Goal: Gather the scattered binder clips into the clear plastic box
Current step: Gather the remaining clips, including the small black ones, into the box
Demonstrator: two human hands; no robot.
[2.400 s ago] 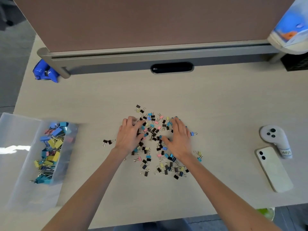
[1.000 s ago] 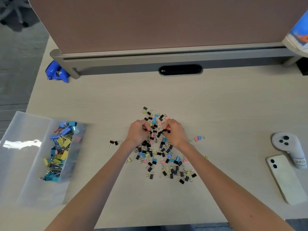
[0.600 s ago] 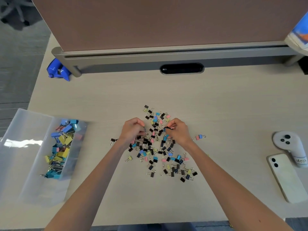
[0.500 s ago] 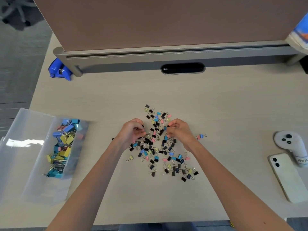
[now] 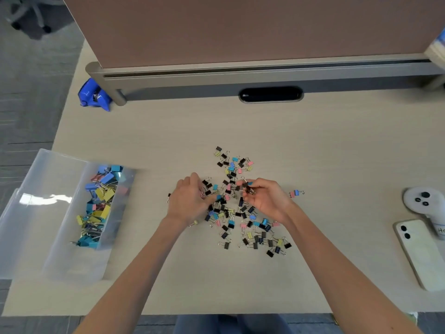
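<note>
The binder clips [image 5: 252,237] lay in a loose scatter at the middle of the counter [image 5: 313,141], black, blue, pink and yellow, their wire handles crossing one another. A stray pair [image 5: 295,193] sat just to the right of the heap. The right hand [image 5: 265,201] had its thumb and fingertips pinched on a few clips at the heap's upper middle. The left hand [image 5: 190,201] was curled over the heap's left edge; whether it actually gripped any clips could not be told.

The clear plastic box [image 5: 48,189] stood well apart at the counter's left edge, already partly filled, so each handful would have to cross bare counter. With such small pinches, clips would likely slip out on the way. Tangled handles could also drag neighbours along and drop them short of the box. The box overhung the counter's edge, so a careless toss might send clips to the floor. A wide sweep to the right could knock the phone [image 5: 423,256] or the white controller [image 5: 421,201].
</note>
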